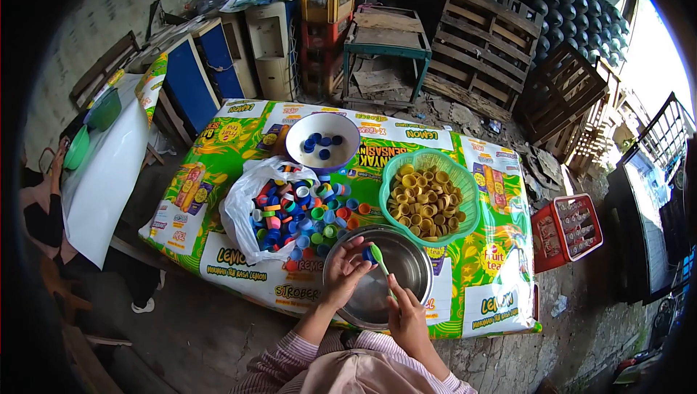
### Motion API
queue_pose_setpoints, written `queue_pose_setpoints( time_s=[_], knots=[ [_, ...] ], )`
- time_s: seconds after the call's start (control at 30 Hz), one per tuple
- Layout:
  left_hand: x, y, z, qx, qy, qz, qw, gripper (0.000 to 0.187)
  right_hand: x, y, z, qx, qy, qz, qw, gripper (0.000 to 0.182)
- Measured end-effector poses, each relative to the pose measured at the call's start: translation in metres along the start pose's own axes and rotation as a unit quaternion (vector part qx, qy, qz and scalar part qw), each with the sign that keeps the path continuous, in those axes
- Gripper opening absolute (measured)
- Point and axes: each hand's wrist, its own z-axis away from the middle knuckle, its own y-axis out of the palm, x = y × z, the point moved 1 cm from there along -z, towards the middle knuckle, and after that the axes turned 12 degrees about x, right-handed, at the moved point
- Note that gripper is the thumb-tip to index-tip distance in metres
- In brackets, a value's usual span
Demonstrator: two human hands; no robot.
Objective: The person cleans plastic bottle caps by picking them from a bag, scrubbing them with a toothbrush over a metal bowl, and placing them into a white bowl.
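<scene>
My left hand point(344, 275) is closed on a dark blue bottle cap point(368, 255), held above the left part of a steel bowl point(414, 267). In my right hand point(409, 320) is a slim light-green tool point(378, 257), pinched near its lower end. Its upper end meets the cap; the exact kind of tool is too small to tell. To the left, a white plastic bag point(240, 214) lies open with many mixed-colour bottle caps point(289, 205) spilling out of it. A white bowl point(295, 130) behind it holds several blue caps. A mint-green basket point(470, 211) holds yellowish caps point(425, 202).
A bright printed plastic sheet point(494, 263) covers the table. On the right stands a red crate point(549, 238) beside a dark screen-like panel point(657, 212). Wooden pallets point(486, 38) and a green-framed table point(386, 46) stand behind. Another person's hand point(58, 165) shows at far left.
</scene>
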Motion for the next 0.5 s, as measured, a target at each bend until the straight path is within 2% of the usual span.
queue_pose_setpoints(
  time_s=[0.07,0.13,0.23,0.27,0.3,0.33,0.37,0.4,0.47,0.5],
  knots=[
    [0.002,-0.001,0.000,0.001,-0.020,-0.011,1.000,0.044,-0.010,0.004,0.002,-0.005,-0.017,-0.011,1.000,0.047],
    [0.011,-0.005,0.005,-0.015,-0.055,-0.041,0.998,0.038,-0.015,0.002,0.003,0.004,0.033,0.014,0.999,0.047],
    [0.023,-0.008,0.012,-0.053,-0.105,0.087,0.989,0.036,-0.017,0.007,0.013,0.007,0.021,0.000,1.000,0.044],
    [0.025,-0.007,0.012,-0.049,-0.110,0.097,0.988,0.036,-0.018,0.010,0.015,0.012,0.002,-0.021,1.000,0.043],
    [0.025,-0.008,0.013,-0.035,-0.123,0.046,0.991,0.037,-0.024,0.011,0.014,-0.001,0.008,-0.009,1.000,0.042],
    [0.024,-0.008,0.016,-0.022,-0.138,-0.005,0.990,0.037,-0.030,0.007,0.014,0.007,0.054,0.001,0.999,0.042],
    [0.022,-0.003,0.017,0.017,-0.122,0.026,0.992,0.040,-0.028,0.000,0.015,-0.002,0.059,0.024,0.998,0.042],
    [0.014,-0.001,0.018,0.052,-0.119,-0.158,0.979,0.038,-0.025,-0.007,0.015,-0.013,0.063,0.048,0.997,0.042],
    [-0.011,0.017,0.017,0.062,-0.106,-0.271,0.955,0.033,-0.021,-0.019,0.019,-0.016,0.060,0.036,0.997,0.042],
    [-0.024,0.024,0.014,0.072,-0.026,-0.359,0.930,0.029,-0.015,-0.024,0.020,-0.021,0.059,0.043,0.997,0.041]
  ],
)
